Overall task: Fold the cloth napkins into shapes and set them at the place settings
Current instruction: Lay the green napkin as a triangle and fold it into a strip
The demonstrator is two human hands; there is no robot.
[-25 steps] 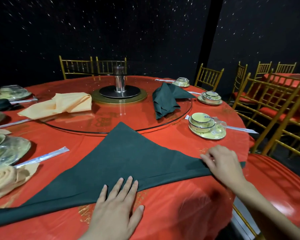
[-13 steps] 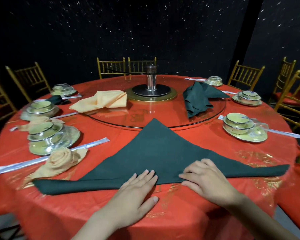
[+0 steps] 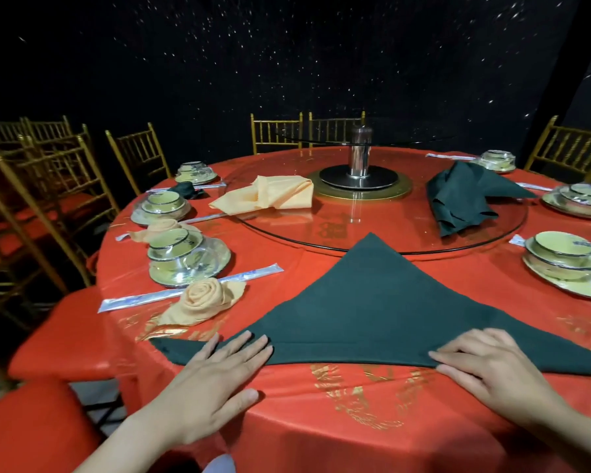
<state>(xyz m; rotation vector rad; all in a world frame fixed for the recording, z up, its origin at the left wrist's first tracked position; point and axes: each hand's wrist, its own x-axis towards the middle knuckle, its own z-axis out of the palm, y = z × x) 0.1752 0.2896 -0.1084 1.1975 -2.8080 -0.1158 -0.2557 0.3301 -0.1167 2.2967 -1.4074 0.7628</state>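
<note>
A dark green napkin lies flat as a wide triangle on the red tablecloth, its point toward the glass turntable. My left hand presses flat on its near edge toward the left corner, fingers straight. My right hand presses the near edge on the right, fingers spread on the cloth. A peach napkin rolled into a rose sits at the left place setting. On the turntable lie a loose peach napkin and a loose green napkin.
Place settings of plates and bowls stand at the left and right, with wrapped chopsticks beside the rose. The glass turntable has a steel hub. Gold chairs ring the table.
The view has swung to the left. My hands have moved apart along the napkin's near edge, the left one toward the left corner and the right one to the right.
</note>
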